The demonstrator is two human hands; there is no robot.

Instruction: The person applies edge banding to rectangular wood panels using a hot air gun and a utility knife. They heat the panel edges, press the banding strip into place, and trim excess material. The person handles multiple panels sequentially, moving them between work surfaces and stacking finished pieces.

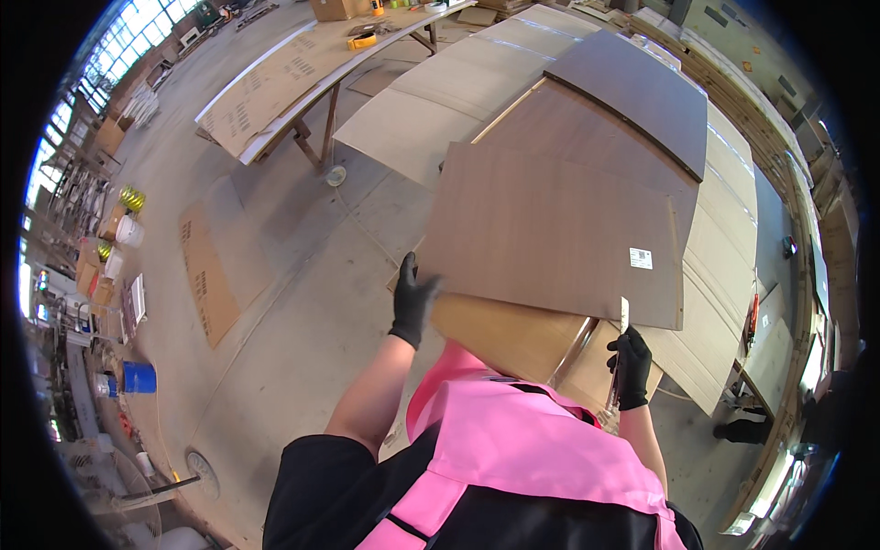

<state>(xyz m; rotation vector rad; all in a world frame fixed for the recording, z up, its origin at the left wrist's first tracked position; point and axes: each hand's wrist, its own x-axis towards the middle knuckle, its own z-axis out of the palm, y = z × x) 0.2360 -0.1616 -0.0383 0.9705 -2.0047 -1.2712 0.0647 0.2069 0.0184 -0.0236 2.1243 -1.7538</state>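
A brown wood-grain panel [550,225] with a small white label [641,258] lies in front of me, over other brown panels. My left hand [415,302], in a black glove, is at the panel's near left corner. Its fingers point up and stand apart from the thumb, slightly blurred; whether they touch the edge is unclear. My right hand [630,367], also gloved, is closed below the panel's near right edge. From its fingers a slim white strip [624,313] sticks up; its exact kind I cannot make out. Beneath the panel's near edge sits a taped brown cardboard box [513,332].
Another dark panel [632,96] lies farther back on large cardboard sheets [412,115]. A long table [266,101] at the far left bears cardboard and a yellow tape roll [363,41]. Flat cardboard [209,275] lies on the floor to the left, near a blue bucket [139,378].
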